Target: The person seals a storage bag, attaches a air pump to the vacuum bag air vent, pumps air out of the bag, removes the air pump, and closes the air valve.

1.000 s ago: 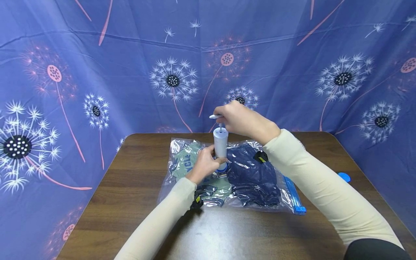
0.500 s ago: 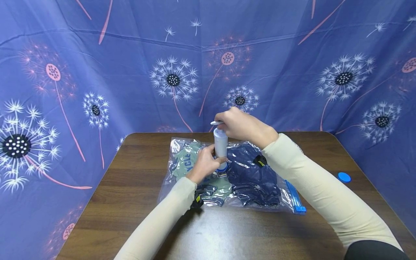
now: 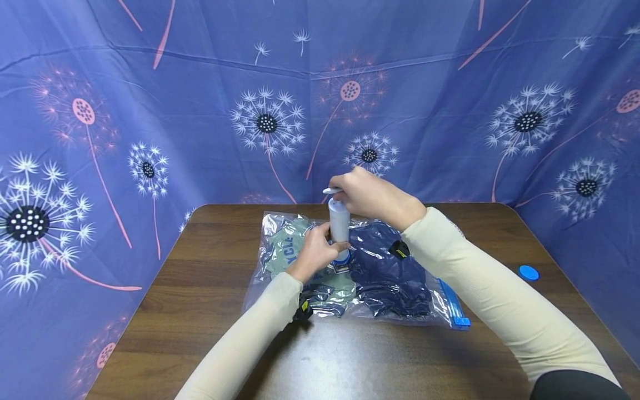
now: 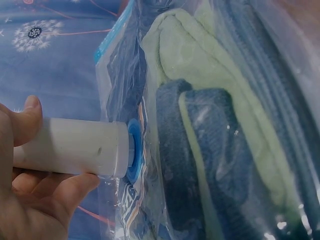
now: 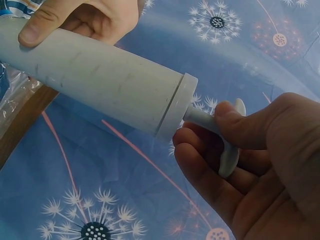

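Observation:
A white hand pump stands upright on the blue valve ring of a clear vacuum storage bag. My left hand grips the lower part of its barrel, thumb on one side and fingers on the other. My right hand holds the T-shaped pump handle just above the barrel's top. A short length of rod shows between handle and barrel in the right wrist view. Inside the bag lie folded green clothes and dark blue clothes.
The bag lies on a brown wooden table, its blue zip slider at the right end. A round blue cap lies farther right on the table. A blue cloth with a dandelion print hangs behind.
My right hand has come down with the handle, and the rod has slid into the barrel, mostly within the first half second. My left hand keeps its hold in the same place.

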Demonstrator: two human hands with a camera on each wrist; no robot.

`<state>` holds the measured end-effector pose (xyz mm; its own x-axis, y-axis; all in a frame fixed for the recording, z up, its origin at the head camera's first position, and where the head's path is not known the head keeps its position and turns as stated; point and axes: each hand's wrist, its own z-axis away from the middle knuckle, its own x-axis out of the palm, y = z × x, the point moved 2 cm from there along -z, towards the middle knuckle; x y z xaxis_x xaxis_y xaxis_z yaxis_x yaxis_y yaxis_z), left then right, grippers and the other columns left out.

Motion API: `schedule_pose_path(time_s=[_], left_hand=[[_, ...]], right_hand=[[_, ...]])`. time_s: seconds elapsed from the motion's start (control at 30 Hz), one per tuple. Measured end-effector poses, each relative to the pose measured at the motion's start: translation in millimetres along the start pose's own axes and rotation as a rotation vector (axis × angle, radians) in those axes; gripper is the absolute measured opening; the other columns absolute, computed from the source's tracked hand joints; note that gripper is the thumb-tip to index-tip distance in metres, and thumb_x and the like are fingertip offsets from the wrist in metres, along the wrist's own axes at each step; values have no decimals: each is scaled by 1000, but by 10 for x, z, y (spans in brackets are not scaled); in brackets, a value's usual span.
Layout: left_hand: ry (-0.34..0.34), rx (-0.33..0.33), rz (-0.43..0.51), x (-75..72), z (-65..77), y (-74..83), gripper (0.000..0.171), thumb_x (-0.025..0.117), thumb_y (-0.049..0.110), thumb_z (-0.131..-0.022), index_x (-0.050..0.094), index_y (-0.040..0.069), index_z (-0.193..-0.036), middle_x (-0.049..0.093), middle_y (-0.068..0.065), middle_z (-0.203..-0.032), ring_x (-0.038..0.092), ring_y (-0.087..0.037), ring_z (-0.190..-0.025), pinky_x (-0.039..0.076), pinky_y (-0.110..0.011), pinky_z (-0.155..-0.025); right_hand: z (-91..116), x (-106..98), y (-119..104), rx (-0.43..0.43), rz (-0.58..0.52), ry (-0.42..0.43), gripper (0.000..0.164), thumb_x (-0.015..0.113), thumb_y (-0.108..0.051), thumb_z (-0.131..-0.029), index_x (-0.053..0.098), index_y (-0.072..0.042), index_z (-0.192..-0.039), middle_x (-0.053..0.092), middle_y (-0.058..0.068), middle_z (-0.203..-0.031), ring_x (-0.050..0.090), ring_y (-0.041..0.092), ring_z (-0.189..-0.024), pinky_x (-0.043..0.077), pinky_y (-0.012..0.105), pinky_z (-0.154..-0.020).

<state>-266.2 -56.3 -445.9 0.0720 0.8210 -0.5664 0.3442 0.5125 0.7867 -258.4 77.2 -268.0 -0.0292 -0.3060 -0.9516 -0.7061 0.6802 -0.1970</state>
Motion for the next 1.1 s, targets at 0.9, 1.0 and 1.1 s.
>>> schedule_pose_path(time_s=[0.9,1.0,1.1], left_hand=[[-2,-2,4,-2,3,-9,42,85,19,-85,68,6,-121,77,-11,-110,74,-22,-97,61,-37,-82],[-2,3,3,-2,6,-6,42,85,19,-85,68,6,-121,77,-11,-110,74,-22,-97,61,-36,-81],[-6,0,-1,4,8,-3,42,85,20,-85,68,6,-121,77,-11,-110,74,-21,-95,61,-35,-80]], right_hand=[[-26,0,2,-7,-7,-2,9,67,0,-96,72,3,-103,76,17,-96,74,25,-79,61,33,-70],[-37,-21,9,-38,-3,16,9,70,3,-93,73,5,-101,76,19,-96,75,28,-82,62,35,-72],[-43,-53,12,-58,-1,27,11,69,5,-92,73,6,-102,77,20,-97,76,30,-84,63,36,-74]])
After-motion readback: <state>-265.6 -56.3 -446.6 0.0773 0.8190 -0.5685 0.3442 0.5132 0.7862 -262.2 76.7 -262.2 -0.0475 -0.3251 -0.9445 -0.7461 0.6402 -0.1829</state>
